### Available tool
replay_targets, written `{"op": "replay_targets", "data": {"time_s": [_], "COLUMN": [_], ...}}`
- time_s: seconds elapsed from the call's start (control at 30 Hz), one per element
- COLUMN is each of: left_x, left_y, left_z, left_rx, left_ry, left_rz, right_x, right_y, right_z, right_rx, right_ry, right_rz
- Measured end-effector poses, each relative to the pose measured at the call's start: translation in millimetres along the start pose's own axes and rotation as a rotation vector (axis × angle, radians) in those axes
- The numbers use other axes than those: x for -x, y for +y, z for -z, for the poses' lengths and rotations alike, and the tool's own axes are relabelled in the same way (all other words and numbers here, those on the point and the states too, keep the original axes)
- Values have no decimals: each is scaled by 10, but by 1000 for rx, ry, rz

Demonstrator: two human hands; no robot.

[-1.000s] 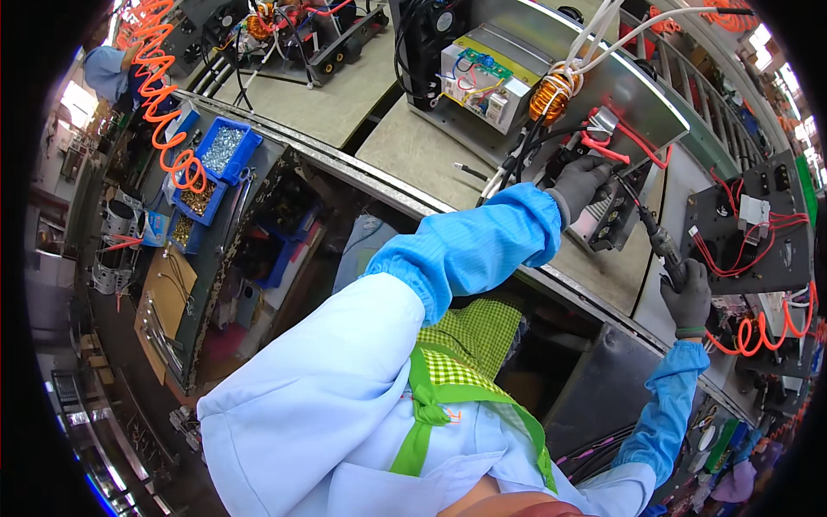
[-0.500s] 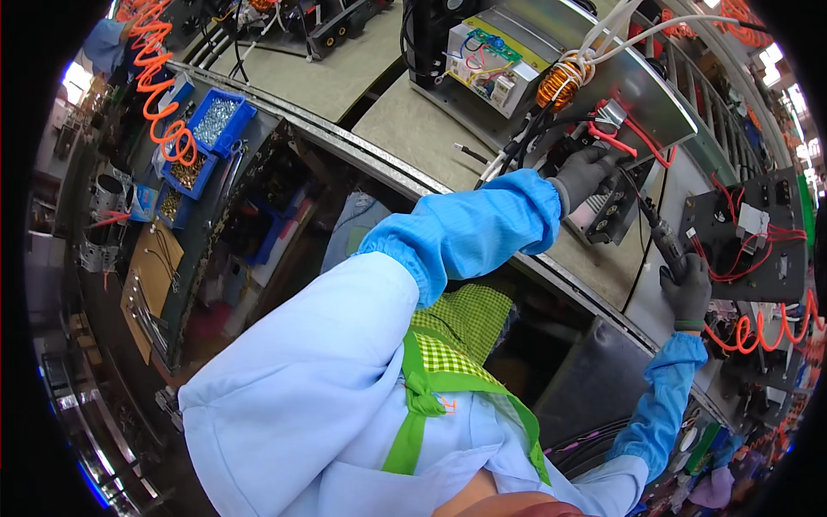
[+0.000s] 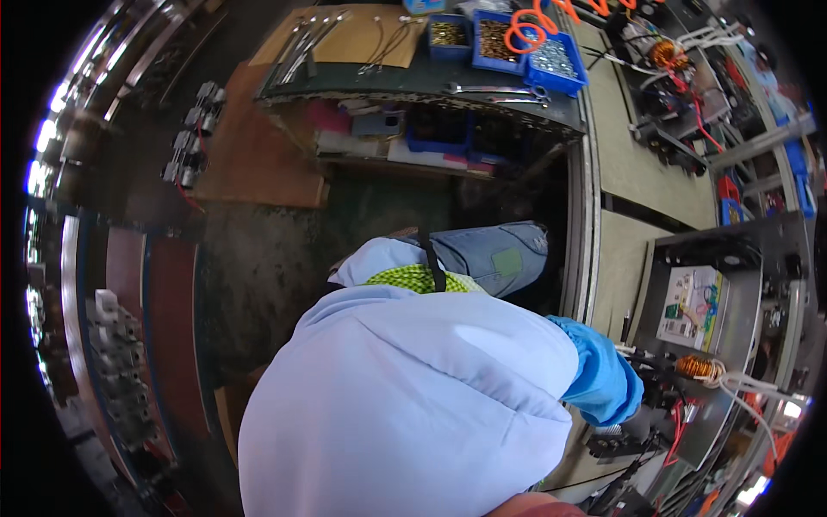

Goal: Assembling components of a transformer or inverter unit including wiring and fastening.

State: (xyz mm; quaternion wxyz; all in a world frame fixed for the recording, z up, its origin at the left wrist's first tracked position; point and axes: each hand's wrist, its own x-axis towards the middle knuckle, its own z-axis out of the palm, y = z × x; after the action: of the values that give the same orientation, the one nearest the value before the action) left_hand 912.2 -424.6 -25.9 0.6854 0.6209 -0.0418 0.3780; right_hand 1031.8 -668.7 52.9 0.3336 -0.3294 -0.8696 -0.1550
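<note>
Blue-sleeved arm bent toward wired metal assembly, hands hidden, grip state untellable

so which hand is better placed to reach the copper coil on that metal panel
Left, probably. The left arm's blue cuff ends right beside the copper coil and red wires on the metal panel, though the cuff hides the hand itself. The right hand is out of view.

Blue sleeve reaches toward the metal chassis on the bench, hand itself hidden behind it. Copper coil sits just right of the cuff, red wires right below.
</note>
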Motion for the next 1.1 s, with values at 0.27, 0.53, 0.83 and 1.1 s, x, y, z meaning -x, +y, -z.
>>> {"op": "replay_targets", "data": {"time_s": [0.27,0.53,0.83,1.1], "left_x": [480,124,241,352], "left_y": [568,317,47,1037], "left_z": [629,444,251,558], "left_rx": [-158,-329,-493,-803], "left_ry": [-29,-137,-580,-489], "left_rz": [86,234,104,109], "right_x": [-304,-388,832,-451], "right_y": [-410,-525,-127,-1805], "right_z": [92,-12,534,1016], "right_rx": [553,630,462,742], "right_ry": [-408,-416,-344,-691], "right_rz": [-1201,-1104,-1055,-1498]}}
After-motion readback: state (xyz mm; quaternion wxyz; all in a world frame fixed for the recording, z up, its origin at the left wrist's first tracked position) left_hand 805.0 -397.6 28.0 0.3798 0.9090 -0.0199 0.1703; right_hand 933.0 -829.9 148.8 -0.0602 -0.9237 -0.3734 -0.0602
